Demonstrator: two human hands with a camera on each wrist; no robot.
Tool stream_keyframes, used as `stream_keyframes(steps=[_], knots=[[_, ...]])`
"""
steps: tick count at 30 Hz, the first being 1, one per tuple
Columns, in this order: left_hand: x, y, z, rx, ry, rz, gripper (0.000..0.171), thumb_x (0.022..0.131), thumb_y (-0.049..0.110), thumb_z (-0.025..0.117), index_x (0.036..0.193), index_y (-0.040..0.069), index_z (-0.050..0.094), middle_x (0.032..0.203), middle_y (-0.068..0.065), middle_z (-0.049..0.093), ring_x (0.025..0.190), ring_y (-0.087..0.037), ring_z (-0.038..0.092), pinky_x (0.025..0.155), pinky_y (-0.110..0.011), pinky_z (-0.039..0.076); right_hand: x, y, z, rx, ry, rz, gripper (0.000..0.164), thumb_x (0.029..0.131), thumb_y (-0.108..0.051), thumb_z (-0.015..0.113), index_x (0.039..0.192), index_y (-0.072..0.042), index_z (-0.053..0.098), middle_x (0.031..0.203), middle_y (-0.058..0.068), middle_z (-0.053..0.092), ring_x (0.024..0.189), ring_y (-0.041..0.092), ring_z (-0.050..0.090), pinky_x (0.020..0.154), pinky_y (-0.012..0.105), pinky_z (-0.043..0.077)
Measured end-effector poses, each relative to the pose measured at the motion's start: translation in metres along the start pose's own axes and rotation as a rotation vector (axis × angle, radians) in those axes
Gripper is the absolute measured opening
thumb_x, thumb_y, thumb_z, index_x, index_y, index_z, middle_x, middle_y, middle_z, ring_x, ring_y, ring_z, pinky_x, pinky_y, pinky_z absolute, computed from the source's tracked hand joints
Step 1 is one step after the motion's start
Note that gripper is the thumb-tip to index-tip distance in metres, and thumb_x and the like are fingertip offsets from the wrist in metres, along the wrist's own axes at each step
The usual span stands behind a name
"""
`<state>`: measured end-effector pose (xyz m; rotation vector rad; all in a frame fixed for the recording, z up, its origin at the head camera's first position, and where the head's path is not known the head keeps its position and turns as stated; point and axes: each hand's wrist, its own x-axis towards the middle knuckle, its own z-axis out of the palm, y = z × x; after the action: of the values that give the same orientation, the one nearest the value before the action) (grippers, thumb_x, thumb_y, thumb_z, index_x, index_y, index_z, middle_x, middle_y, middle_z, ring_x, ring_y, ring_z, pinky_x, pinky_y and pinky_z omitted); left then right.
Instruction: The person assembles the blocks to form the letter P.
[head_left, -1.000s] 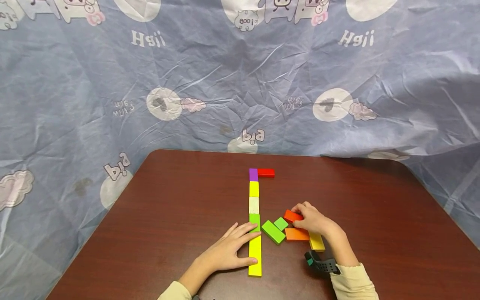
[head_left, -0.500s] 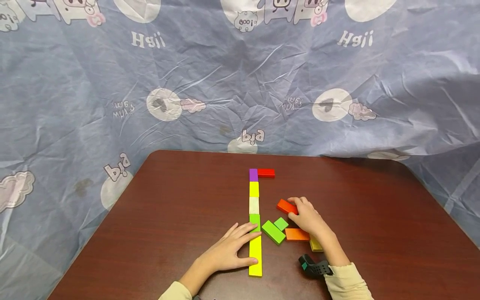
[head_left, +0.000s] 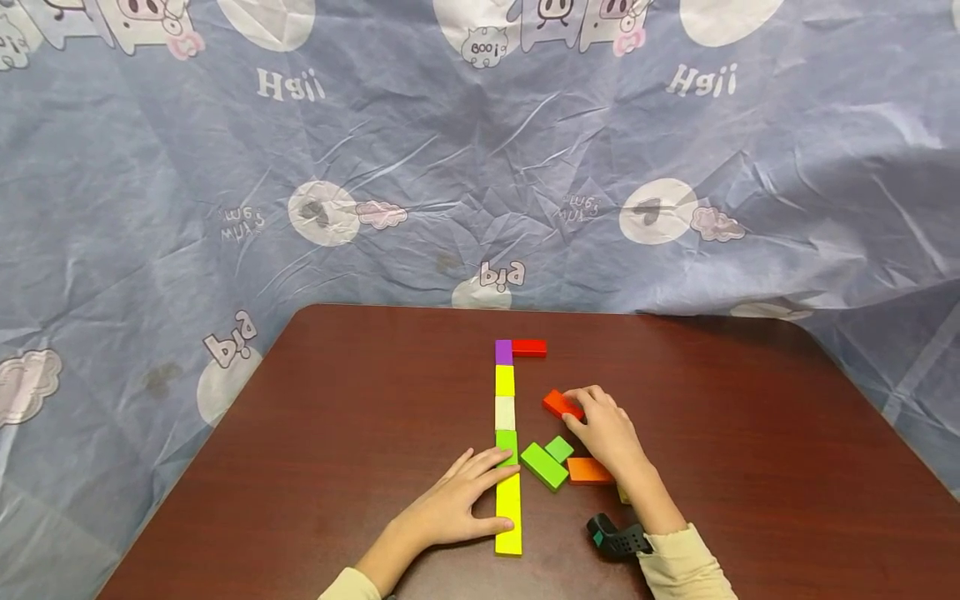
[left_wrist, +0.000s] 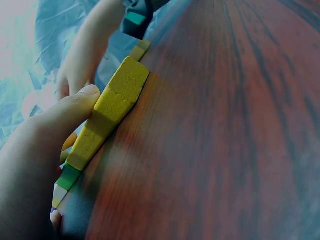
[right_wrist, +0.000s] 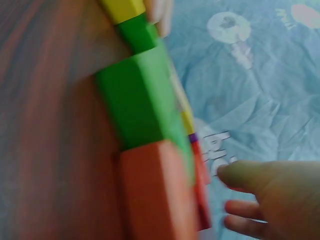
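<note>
A straight row of blocks runs away from me: purple, small yellow, white, green and, nearest, yellow. My left hand rests with extended fingers across the green part and its thumb on the near yellow part; the left wrist view shows the thumb against the yellow side. To the row's right, my right hand holds a red-orange block by its right end between thumb and fingers. In the right wrist view that hand is partly cut off.
A red block extends right from the purple one. Between the row and my right forearm lie a green block, a smaller green one and an orange one. A yellow block is mostly hidden under the forearm.
My right hand has carried the red-orange block up and left, away from the orange and yellow blocks toward the row. The left hand has stayed in place.
</note>
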<state>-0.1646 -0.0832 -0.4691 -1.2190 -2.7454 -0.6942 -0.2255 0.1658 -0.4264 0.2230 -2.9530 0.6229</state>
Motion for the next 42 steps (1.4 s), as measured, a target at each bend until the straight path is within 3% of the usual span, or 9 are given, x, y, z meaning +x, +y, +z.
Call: stream_keyframes(steps=[6,16,27,42], knots=[[0.0,-0.001,-0.001,0.004,0.006,0.004,0.065,0.085,0.063,0.041,0.139,0.027,0.035,0.146,0.006,0.031,0.136,-0.012,0.027,0.111,-0.048,0.022,-0.002,-0.006,-0.006,-0.088,-0.098,-0.025,0.034,0.086,-0.022,0.06,0.116,-0.007,0.059,0.117,0.012,0.053,0.107,0.031,0.049,0.09,0.054,0.04],[0.0,-0.001,0.0,-0.023,-0.02,-0.014,0.065,0.084,0.063,0.043,0.139,0.029,0.035,0.146,0.008,0.031,0.137,-0.01,0.026,0.113,-0.047,0.021,0.0,-0.002,0.01,-0.132,-0.014,-0.065,0.043,0.088,-0.017,0.054,0.129,-0.004,0.049,0.128,0.017,0.047,0.116,0.034,0.048,0.093,0.056,0.04],[0.0,-0.002,-0.001,-0.034,-0.029,-0.027,0.065,0.084,0.062,0.045,0.139,0.029,0.034,0.147,0.008,0.03,0.137,-0.01,0.024,0.114,-0.046,0.019,0.029,0.005,0.001,-0.188,-0.088,-0.039,0.042,0.091,-0.014,0.048,0.131,-0.003,0.046,0.128,0.02,0.045,0.114,0.037,0.048,0.094,0.055,0.04],[0.0,-0.002,-0.002,-0.04,-0.026,-0.024,0.065,0.084,0.062,0.045,0.139,0.029,0.035,0.147,0.008,0.03,0.138,-0.01,0.024,0.114,-0.046,0.019,0.059,0.016,0.003,-0.167,-0.109,-0.025,0.044,0.092,-0.011,0.044,0.135,-0.002,0.041,0.133,0.022,0.039,0.12,0.038,0.044,0.097,0.056,0.036]])
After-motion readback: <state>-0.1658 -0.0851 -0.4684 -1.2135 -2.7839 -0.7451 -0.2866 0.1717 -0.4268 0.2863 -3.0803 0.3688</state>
